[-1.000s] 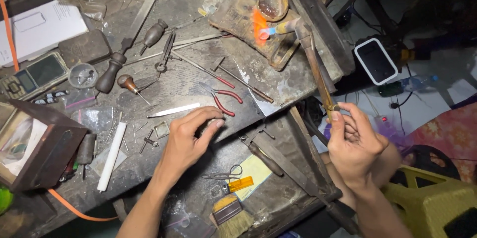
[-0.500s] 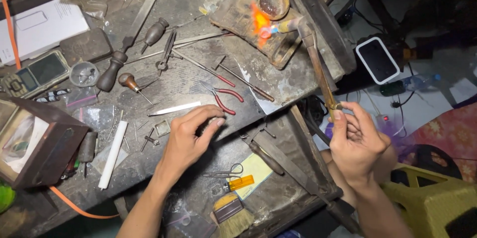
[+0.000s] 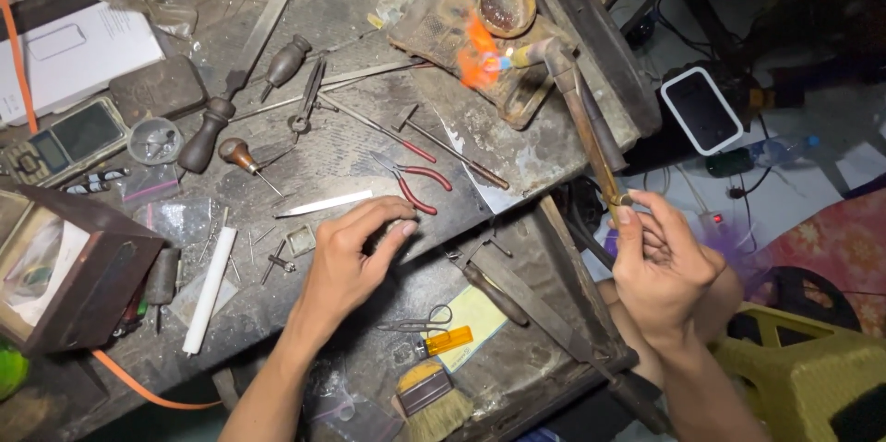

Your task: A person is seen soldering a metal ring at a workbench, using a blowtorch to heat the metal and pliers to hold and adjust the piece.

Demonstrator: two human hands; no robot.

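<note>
Dim room; scarred wooden workbench [image 3: 554,156], yellow plastic stool [image 3: 812,377].

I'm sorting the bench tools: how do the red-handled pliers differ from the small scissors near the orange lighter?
The red-handled pliers lie on the upper bench level, just beyond the left hand; the small scissors lie on the lower level, beside the orange lighter. The pliers have red grips; the scissors are bare grey metal with ring handles. The pliers look larger. Neither is held.

Pliers [image 3: 417,182] behind left hand [image 3: 346,257] on workbench [image 3: 517,161] — torch [image 3: 577,101] to the right
</note>
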